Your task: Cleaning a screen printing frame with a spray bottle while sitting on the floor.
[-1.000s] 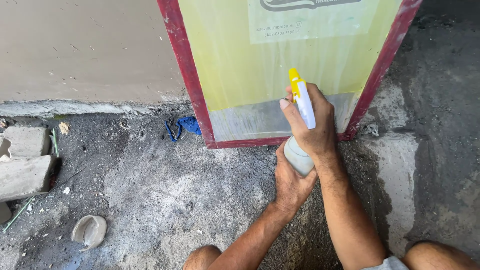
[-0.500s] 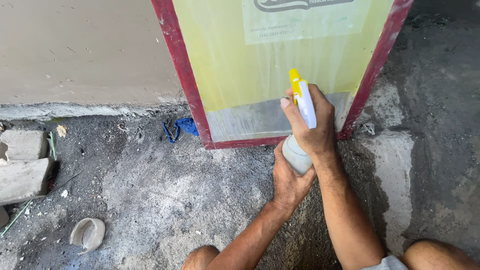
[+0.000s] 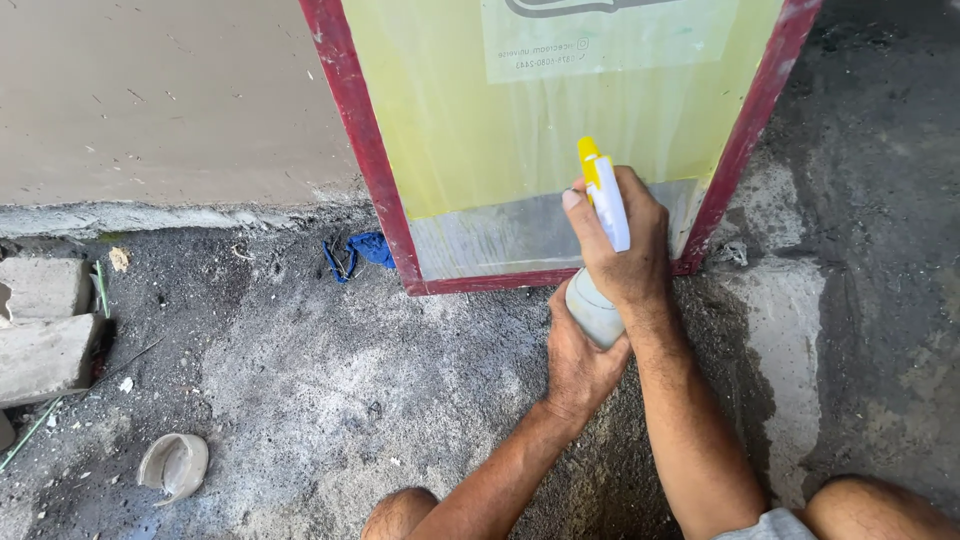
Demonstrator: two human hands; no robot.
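Rough grey concrete ground (image 3: 300, 400) is seen beneath a red-framed yellow screen panel (image 3: 500, 130). A white spray bottle with yellow nozzle (image 3: 598, 230) is gripped by the right hand (image 3: 625, 250) and cupped underneath by the left hand (image 3: 580, 360).

Bright, even daylight; sharp focus throughout, soft shadows, no glare.

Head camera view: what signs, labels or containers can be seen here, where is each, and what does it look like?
Framed panel: stands against the wall, top centre; red frame, yellow-green sheet, grey strip along its bottom.
Label: pale rectangle high on the panel, with dark print.
Spray bottle: before the panel's lower edge; whitish body, yellow-and-white trigger head, in the right hand, left hand at its base.
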